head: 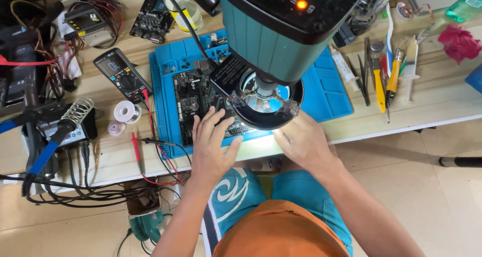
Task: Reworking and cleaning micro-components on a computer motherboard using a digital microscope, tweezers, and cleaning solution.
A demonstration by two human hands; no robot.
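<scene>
Directly under my view hangs the microscope head (281, 31), its ring light (266, 104) over the circuit board (201, 104) on the blue mat (326, 94). My left hand (213, 146) lies flat and open, fingertips (213, 117) pressing the board's near edge. My right hand (301, 139) rests open at the mat's front edge beneath the light, grasping nothing. Risk: a hand lifted carelessly could strike the ring light, and red probe leads (150, 136) just beside the board could snag and drag it.
</scene>
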